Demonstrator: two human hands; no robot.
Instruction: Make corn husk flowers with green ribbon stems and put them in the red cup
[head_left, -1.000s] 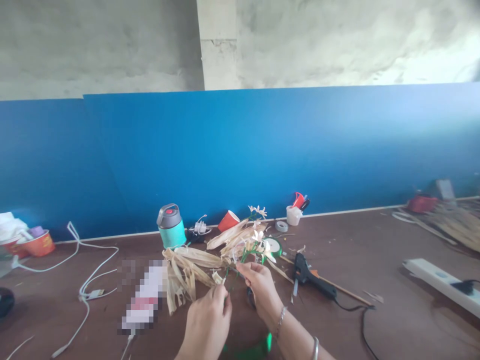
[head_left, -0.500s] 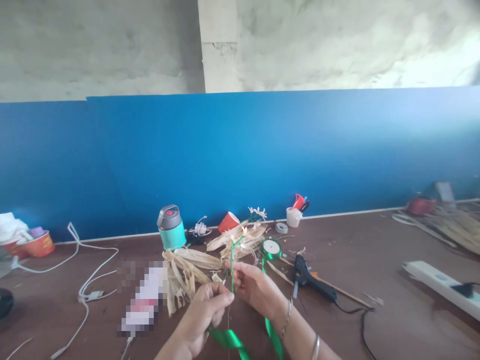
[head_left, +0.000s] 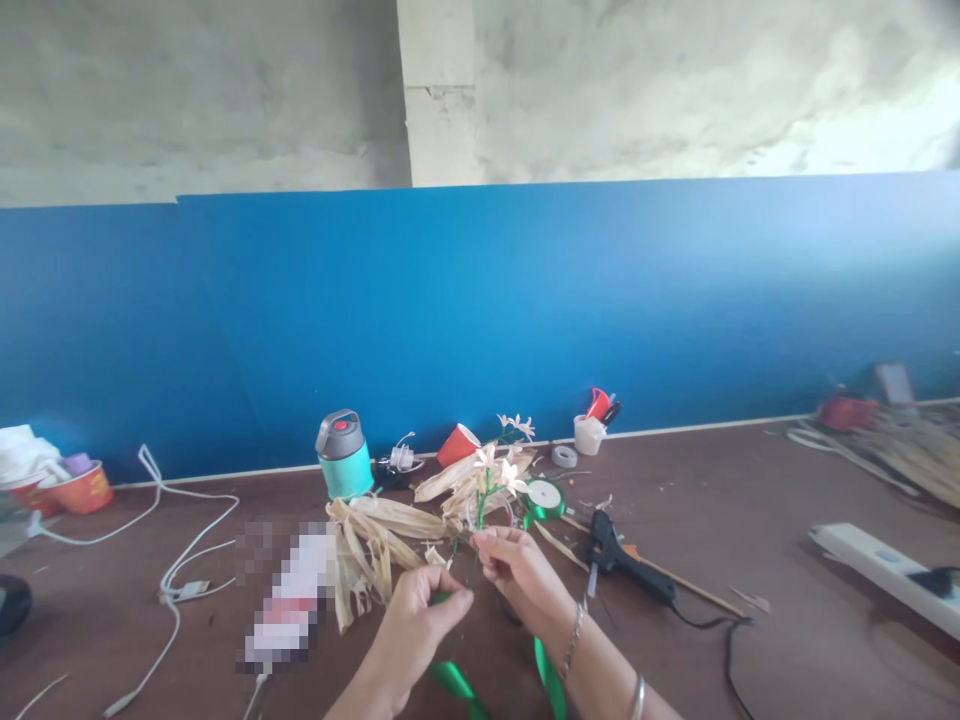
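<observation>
My right hand [head_left: 521, 578] pinches a thin green stem [head_left: 480, 525] that carries small cream husk flowers [head_left: 495, 472] at its top. My left hand [head_left: 420, 625] is pinched on the lower end of that stem, where a green ribbon [head_left: 454, 680] trails off below. A second strip of green ribbon [head_left: 547, 675] runs under my right wrist. The ribbon spool [head_left: 544, 497] lies just beyond the flowers. Dried corn husks [head_left: 382, 545] are heaped to the left of my hands.
A black glue gun [head_left: 626, 565] with its cord lies right of my hands. At the back stand a teal flask [head_left: 343, 455], a tipped red cup [head_left: 457, 444], a white cup [head_left: 588, 432] and a tape roll [head_left: 563, 456]. White cables [head_left: 176, 540] lie left, a power strip [head_left: 885, 575] right.
The flower stem has swung between upright and tilted as both hands turned it. The green ribbon came into view below my hands, and my left hand has moved lower on the stem.
</observation>
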